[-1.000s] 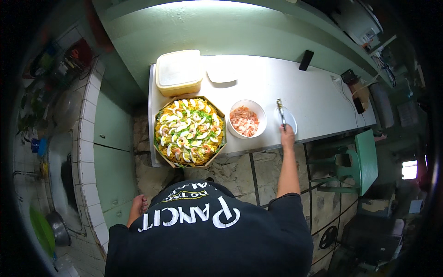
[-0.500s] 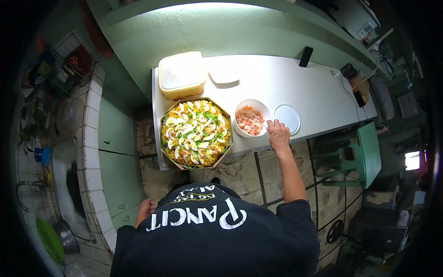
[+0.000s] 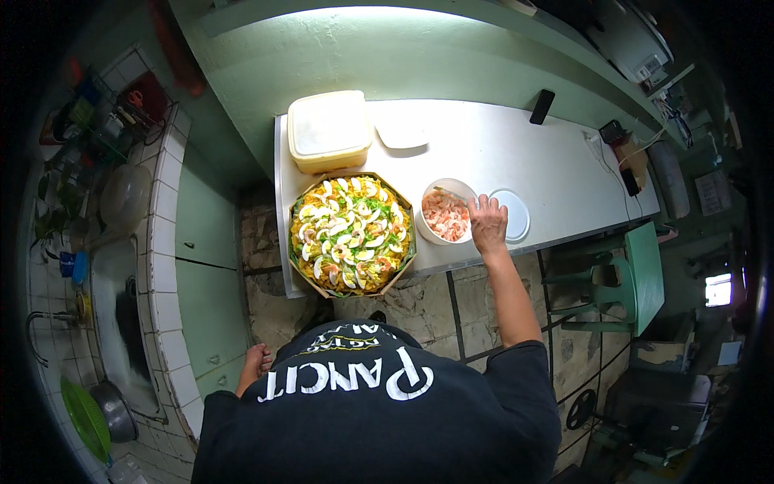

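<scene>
On the white table (image 3: 484, 157), the round white tub (image 3: 458, 185) w/ pink shrimp (image 3: 446, 216) sits nr the front edge. R hand (image 3: 488, 226) is at the tub's R rim, fingers closed on a thin utensil (image 3: 441, 190), its far end over the shrimp; exact shape too small to tell. Just R of the tub: a round pale lid (image 3: 516, 216), flat, partly hidden by that hand. Just L of the tub: an octagonal tray (image 3: 397, 279) of noodles w/ egg slices & greens. Behind the tub: a shallow white dish (image 3: 403, 135); back-L, a yellowish box (image 3: 334, 161); back-R, a black device (image 3: 542, 107) nr the green wall (image 3: 339, 60).

L hand (image 3: 255, 360) hangs well apart, front-L of the tub, fingers curled; can't tell if it grips anything. Far L of the tub: tiled counter (image 3: 165, 266) w/ sink (image 3: 103, 278). Front-R of the tub: green chair (image 3: 641, 274) on a stone-look floor (image 3: 419, 310).
</scene>
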Motion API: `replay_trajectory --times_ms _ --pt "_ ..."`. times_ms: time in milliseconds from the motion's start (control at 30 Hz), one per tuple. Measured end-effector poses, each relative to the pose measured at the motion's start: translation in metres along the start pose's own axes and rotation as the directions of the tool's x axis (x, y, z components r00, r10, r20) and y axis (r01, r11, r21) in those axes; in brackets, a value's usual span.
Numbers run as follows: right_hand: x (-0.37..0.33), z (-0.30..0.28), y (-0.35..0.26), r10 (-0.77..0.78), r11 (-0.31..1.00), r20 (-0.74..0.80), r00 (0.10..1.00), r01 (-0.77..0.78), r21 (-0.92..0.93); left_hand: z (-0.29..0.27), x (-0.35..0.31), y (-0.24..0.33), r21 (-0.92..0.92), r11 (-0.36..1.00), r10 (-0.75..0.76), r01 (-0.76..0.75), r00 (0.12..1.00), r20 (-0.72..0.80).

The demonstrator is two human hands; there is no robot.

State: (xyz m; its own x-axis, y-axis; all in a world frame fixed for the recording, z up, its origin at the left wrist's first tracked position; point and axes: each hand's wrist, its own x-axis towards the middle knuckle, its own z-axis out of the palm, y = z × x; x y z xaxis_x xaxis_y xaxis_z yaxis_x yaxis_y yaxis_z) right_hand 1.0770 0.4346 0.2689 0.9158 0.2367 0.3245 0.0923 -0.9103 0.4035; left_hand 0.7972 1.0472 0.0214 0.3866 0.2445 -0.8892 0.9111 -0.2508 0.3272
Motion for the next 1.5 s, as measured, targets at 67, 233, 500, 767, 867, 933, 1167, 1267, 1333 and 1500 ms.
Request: replay_trajectory --times_ms 67,233,500,767,867,933,1167,1267,1333,1500 --pt "0.006 -0.002 0.004 -0.021 1.000 0.028 0.999 0.021 -0.001 -0.001 0.000 0.004 0.037 0.999 0.015 -0.015 1.000 0.009" --pt "0.005 -0.007 0.030 0.082 0.980 0.195 0.977 -0.114 0.162 -0.003 0.002 0.010 -0.126 0.986 -0.105 0.107 0.994 0.021" --pt "0.000 -0.042 0.033 0.170 0.917 0.254 0.952 -0.247 0.313 -0.001 -0.001 -0.003 -0.136 0.990 -0.041 0.042 0.999 0.017" --pt "0.007 -0.030 0.014 0.175 0.939 0.335 0.926 -0.259 0.227 -0.002 0.011 -0.008 -0.286 0.956 -0.074 0.070 0.997 -0.005" --pt "0.000 -0.025 0.003 0.156 0.917 0.384 0.910 -0.278 0.286 -0.001 0.013 -0.015 -0.294 0.949 -0.109 0.109 0.994 0.017" --pt "-0.001 -0.026 -0.005 0.112 0.926 0.444 0.889 -0.255 0.277 0.000 0.010 -0.016 -0.233 0.957 -0.172 0.174 0.985 0.030" --pt "-0.010 -0.012 -0.007 0.131 0.894 0.447 0.885 -0.300 0.332 -0.005 0.019 -0.016 -0.228 0.962 -0.135 0.150 0.988 0.080" --pt "-0.012 -0.018 0.004 0.188 0.858 0.441 0.878 -0.365 0.360 -0.005 0.018 -0.011 -0.239 0.966 -0.104 0.101 0.995 -0.002" --pt "-0.021 -0.026 0.012 0.237 0.807 0.388 0.891 -0.403 0.431 -0.005 0.012 -0.009 -0.275 0.959 -0.077 0.071 0.997 -0.013" --pt "-0.019 -0.057 -0.018 0.261 0.586 0.290 0.921 -0.389 0.710 -0.002 0.007 -0.009 -0.263 0.963 -0.067 0.062 0.998 -0.011"
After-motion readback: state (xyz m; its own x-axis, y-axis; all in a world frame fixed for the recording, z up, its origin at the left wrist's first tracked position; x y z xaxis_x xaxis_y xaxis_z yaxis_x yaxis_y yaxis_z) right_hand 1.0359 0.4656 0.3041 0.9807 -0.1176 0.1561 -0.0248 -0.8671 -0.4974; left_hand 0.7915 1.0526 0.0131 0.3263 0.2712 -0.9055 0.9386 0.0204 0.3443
